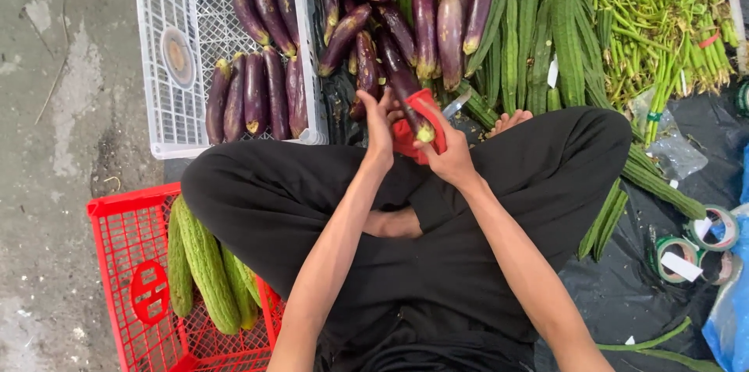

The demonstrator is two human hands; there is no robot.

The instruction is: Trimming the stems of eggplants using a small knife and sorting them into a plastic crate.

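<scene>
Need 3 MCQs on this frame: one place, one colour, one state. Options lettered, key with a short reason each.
1. Where do the bumpy green gourds lie?
A. in the red crate
B. in the white crate
C. on the person's lap

2. What colour is the tool in the right hand?
A. blue
B. red
C. yellow

3. How is the eggplant at the hands held?
A. lying untouched on the pile
B. resting in the white crate
C. gripped by the left hand, with the red tool at its stem end

Key: 1 A, the gourds sit inside the red crate at lower left. 2 B, the tool is bright red. 3 C, left fingers wrap the eggplant while the right hand holds the tool against its end.
</scene>
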